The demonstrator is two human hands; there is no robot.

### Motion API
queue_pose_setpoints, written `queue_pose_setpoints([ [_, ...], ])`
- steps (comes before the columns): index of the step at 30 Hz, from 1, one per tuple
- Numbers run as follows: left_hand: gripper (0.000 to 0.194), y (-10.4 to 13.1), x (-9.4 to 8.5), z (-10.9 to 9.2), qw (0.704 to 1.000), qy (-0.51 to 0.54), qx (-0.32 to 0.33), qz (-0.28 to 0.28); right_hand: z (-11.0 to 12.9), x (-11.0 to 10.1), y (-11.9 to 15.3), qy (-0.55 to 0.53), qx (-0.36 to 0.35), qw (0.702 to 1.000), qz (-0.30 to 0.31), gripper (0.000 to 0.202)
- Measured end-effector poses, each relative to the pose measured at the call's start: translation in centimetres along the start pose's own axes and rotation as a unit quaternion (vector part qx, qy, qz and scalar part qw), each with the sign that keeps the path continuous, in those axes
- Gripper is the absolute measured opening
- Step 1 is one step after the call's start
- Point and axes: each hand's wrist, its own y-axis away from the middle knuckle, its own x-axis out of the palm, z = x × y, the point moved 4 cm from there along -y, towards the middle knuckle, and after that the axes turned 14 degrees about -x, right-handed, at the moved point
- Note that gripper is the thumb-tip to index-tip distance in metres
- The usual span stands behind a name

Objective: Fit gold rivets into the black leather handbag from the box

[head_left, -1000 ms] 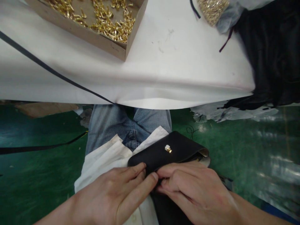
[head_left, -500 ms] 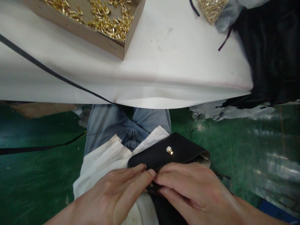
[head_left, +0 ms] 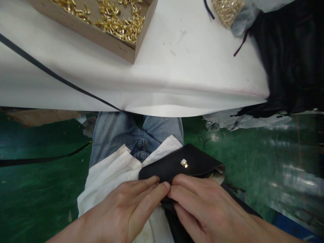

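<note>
A black handbag point(head_left: 164, 167) with a small gold clasp point(head_left: 184, 163) on its flap lies across my lap. My left hand point(head_left: 129, 206) is closed on the bag's near edge, fingers pressed together and thumb pointing right. Close beside it, my right hand point(head_left: 202, 202) pinches the same edge, its fingers bent. The two hands almost meet at the middle of the bag. What lies under the fingertips is hidden. At the right end the flap stands a little apart, and a pale lining shows.
A cardboard box point(head_left: 108, 42) of gold metal pieces stands on the white-covered table point(head_left: 189, 67). A bag of small gold parts point(head_left: 227, 11) and black material point(head_left: 291, 54) lie at the right. A black strap point(head_left: 50, 71) crosses the cover. Clear plastic sheeting point(head_left: 233, 119) hangs below.
Both hands keep their hold on the bag's edge, with only slight finger movement. The right end of the bag gapes slightly more. The view has shifted a little.
</note>
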Motion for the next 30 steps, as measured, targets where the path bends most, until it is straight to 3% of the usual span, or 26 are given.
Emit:
queue_pose_setpoints([
  [4,0.044,0.3,0.6,0.3,1.000,0.018,0.000,0.001,0.7,-0.4,-0.1,0.084,-0.037,0.996,-0.003,0.029],
  [9,0.047,-0.3,0.5,0.4,0.997,0.065,-0.032,0.000,0.7,-0.6,-0.5,0.092,-0.088,0.992,0.014,0.037],
  [12,0.048,-1.0,0.0,0.7,0.992,0.118,-0.050,-0.009,0.1,-0.4,-0.7,0.091,-0.095,0.991,0.000,0.036],
  [16,0.051,-2.0,-1.2,0.8,0.995,0.096,-0.022,0.010,-0.5,0.8,-0.8,0.105,-0.134,0.985,-0.013,0.035],
  [22,0.048,-3.7,-2.4,0.4,0.997,0.040,-0.050,0.040,-1.3,1.9,-1.1,0.126,-0.142,0.976,-0.106,0.034],
  [30,0.050,-3.7,-1.4,0.3,0.996,0.036,-0.061,0.049,-1.2,2.6,0.4,0.122,-0.166,0.961,-0.185,0.036],
])
